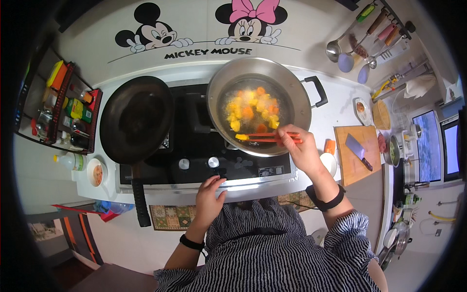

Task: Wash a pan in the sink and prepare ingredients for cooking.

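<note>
My right hand (297, 149) holds a pair of red chopsticks (268, 137) over the near side of a large steel wok (299, 98) on the stove. The chopstick tips are at a yellow chunk (242, 137) near the wok's wall. More yellow chunks and orange carrot pieces (247, 112) lie in the bubbling, steaming liquid. My left hand (211, 197), fingers apart and holding nothing, rests at the front edge of the black gas stove (186, 146), just below a silver knob (213, 162).
A dark frying pan (136, 116) stands at the left, its handle over the counter edge. Beyond it are a bowl (95, 173) and a spice rack (65, 106). At the right, a cleaver (355, 148) lies on a wooden cutting board (368, 171) beside a carrot piece (330, 146) and white dish (328, 164).
</note>
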`<action>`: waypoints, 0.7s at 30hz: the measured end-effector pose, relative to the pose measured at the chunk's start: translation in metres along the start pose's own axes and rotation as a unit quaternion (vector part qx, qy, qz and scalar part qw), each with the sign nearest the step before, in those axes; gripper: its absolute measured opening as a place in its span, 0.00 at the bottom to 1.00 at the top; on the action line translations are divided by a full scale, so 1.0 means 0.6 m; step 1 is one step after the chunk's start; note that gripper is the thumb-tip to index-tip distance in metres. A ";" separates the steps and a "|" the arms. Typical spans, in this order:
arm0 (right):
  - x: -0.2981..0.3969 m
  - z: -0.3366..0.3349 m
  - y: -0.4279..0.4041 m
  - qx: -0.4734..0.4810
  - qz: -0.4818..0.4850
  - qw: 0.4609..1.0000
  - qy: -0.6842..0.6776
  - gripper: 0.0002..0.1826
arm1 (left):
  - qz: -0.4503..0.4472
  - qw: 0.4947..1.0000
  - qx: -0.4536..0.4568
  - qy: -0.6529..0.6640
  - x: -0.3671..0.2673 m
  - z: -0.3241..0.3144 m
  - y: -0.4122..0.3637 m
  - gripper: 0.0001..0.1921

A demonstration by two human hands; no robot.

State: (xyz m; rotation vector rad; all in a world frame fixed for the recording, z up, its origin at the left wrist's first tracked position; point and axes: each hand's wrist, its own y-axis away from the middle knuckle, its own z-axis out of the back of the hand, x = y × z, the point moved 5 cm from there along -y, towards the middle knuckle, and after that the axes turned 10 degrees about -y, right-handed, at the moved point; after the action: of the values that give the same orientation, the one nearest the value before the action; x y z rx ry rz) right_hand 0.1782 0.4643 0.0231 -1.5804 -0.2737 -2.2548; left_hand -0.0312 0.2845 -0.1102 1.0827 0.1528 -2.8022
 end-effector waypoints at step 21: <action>0.066 -0.043 0.030 0.125 0.225 0.956 0.144 0.07 | -0.011 1.000 0.013 0.008 -0.016 -0.010 0.002 0.20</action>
State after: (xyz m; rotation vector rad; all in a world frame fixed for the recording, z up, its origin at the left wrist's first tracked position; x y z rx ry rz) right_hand 0.1513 0.4312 0.0502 -1.0415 -0.1001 -1.9646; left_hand -0.0199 0.2847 -0.1079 1.1175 0.1312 -2.8236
